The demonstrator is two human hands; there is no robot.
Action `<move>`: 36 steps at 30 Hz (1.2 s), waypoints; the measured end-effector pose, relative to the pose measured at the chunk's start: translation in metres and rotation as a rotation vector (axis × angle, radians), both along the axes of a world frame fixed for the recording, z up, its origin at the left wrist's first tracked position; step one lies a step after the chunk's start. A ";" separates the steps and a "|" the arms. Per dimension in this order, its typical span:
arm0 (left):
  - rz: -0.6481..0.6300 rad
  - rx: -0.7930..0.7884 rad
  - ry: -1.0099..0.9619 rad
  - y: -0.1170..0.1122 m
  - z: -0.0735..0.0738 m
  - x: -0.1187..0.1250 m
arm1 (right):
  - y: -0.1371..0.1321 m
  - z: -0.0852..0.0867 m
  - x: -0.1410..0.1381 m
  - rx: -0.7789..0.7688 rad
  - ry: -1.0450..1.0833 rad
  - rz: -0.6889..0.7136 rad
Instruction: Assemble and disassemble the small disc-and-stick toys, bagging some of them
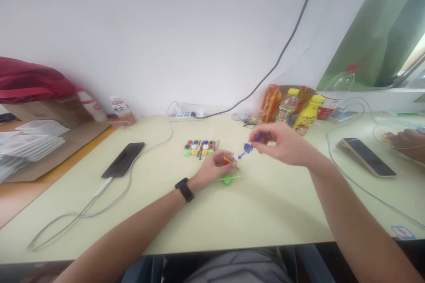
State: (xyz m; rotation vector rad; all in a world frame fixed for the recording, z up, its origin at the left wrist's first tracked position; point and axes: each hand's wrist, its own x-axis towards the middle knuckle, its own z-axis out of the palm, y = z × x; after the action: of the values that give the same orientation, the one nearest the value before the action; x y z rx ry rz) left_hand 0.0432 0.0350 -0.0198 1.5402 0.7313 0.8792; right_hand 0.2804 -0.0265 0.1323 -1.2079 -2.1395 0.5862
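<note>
My right hand (279, 141) pinches a blue rod with a round blue middle and an arrow-like end (247, 147), held in the air above the table. Just left and lower, my left hand (219, 167) is closed with its fingertips on a small red and yellow piece (227, 160), whose shape is mostly hidden. A thin green bar with a green round piece (226, 181) shows at the table right below my left hand. Behind that hand, round discs in several colours (191, 147) lie in rows with thin coloured sticks among them.
A black phone (123, 160) on a white cable lies to the left. Bottles, one a yellow bottle (308, 115), stand at the back right by a power strip (186, 112). Another phone (368, 157) and another person's hand (410, 143) are at the right.
</note>
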 end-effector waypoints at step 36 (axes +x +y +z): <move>-0.010 0.088 0.037 -0.003 0.004 0.000 | 0.012 -0.004 -0.037 0.075 -0.293 0.036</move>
State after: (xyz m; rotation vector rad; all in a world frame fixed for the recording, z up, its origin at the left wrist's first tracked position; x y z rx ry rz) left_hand 0.0432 0.0315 -0.0160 1.6409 0.7192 0.8872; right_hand 0.2436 -0.0149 0.1288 -1.2810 -2.4061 0.3576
